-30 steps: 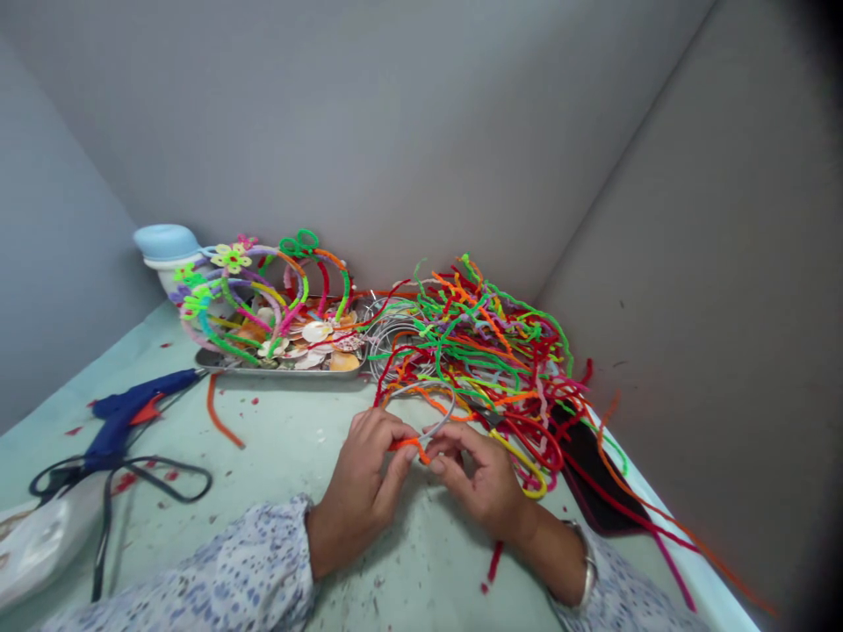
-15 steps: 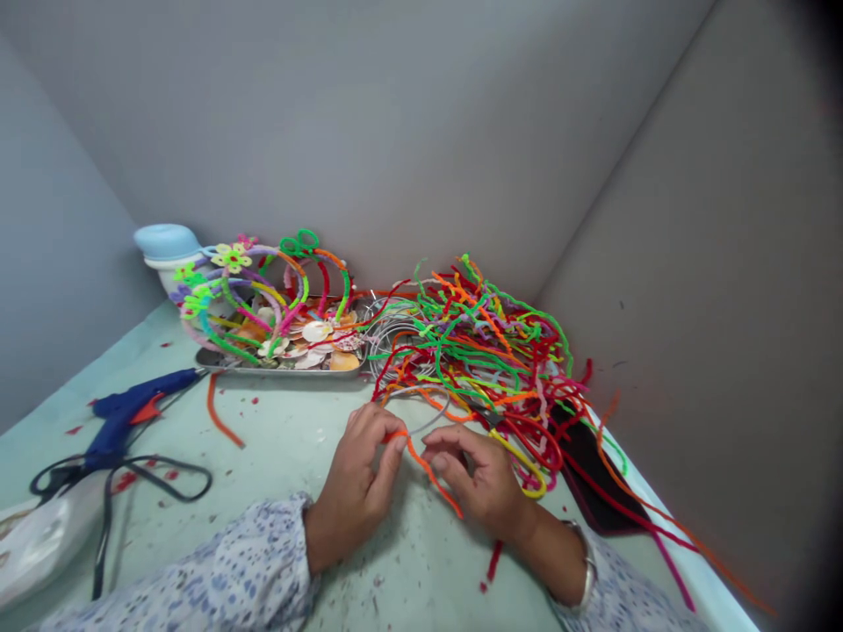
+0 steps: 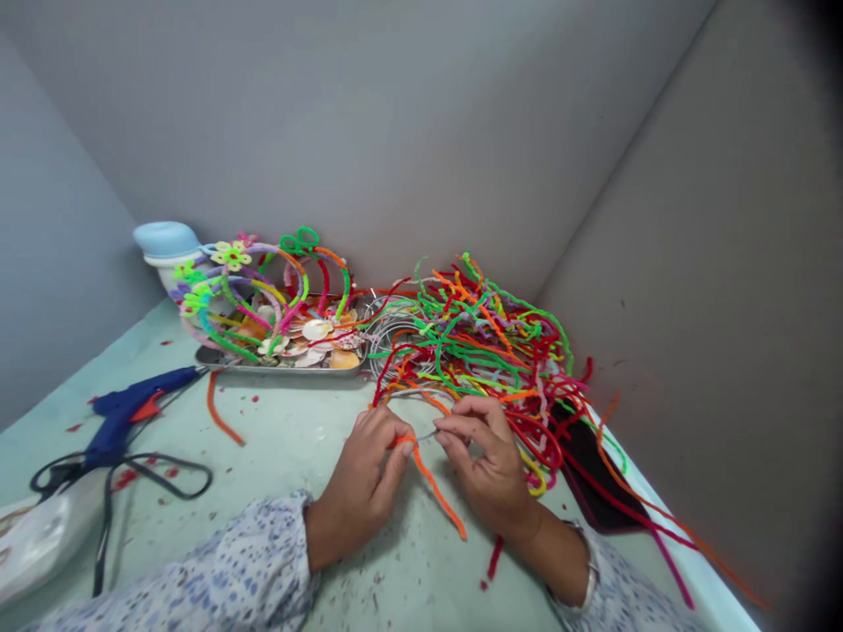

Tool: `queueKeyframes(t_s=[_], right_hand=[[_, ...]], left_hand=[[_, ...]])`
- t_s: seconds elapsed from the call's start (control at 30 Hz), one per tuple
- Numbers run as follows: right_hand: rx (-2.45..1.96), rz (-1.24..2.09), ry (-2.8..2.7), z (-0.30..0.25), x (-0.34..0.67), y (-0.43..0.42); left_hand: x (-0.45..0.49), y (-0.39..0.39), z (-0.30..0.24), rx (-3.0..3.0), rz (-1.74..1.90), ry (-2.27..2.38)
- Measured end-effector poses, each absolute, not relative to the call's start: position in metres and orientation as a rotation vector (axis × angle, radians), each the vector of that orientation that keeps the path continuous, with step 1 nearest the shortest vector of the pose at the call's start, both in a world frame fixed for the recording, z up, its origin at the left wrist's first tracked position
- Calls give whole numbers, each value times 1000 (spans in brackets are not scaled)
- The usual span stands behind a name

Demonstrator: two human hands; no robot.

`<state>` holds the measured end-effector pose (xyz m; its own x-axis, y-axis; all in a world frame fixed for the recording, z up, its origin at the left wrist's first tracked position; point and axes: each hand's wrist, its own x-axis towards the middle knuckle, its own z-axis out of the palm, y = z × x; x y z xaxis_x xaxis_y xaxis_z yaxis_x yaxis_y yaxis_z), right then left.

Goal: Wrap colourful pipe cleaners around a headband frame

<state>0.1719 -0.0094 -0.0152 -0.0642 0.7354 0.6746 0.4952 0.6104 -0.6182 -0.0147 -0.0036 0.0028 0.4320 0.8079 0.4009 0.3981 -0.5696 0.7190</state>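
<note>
My left hand is closed, with thumb and forefinger pinching an orange pipe cleaner where it crosses a thin metal headband. The pipe cleaner's free end hangs down to the right, between my hands. My right hand is also closed, its thumb and fingertips pinching the headband just right of the orange strand. The headband's grey curve arches behind both hands, partly hidden by the fingers. Just behind, a tangled heap of coloured pipe cleaners lies beside several bare metal headbands.
A metal tray of seashells carries several finished pipe-cleaner headbands. Behind it stands a blue-lidded bottle. At left lie a blue glue gun with its cord and a white plastic bag. A dark phone lies at right.
My right hand has moved up slightly, and its fingers have closed on the metal headband. The orange pipe cleaner's loose end has swung a little lower and to the right.
</note>
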Motion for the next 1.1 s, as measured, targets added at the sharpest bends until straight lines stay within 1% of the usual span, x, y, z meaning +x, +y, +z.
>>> queueKeyframes(t_s=[0.33,0.83,1.1], right_hand=[[-943,433,-1787,-14,170,-7],[-948,456,-1815,-13,170,-6],[-1033,400,-1708,-16,172,-6]], left_hand=[[-16,-2,3,2065,1001,1003],[-14,-3,3,2143,918,1052],[-17,-1,6,2095,1058,1062]])
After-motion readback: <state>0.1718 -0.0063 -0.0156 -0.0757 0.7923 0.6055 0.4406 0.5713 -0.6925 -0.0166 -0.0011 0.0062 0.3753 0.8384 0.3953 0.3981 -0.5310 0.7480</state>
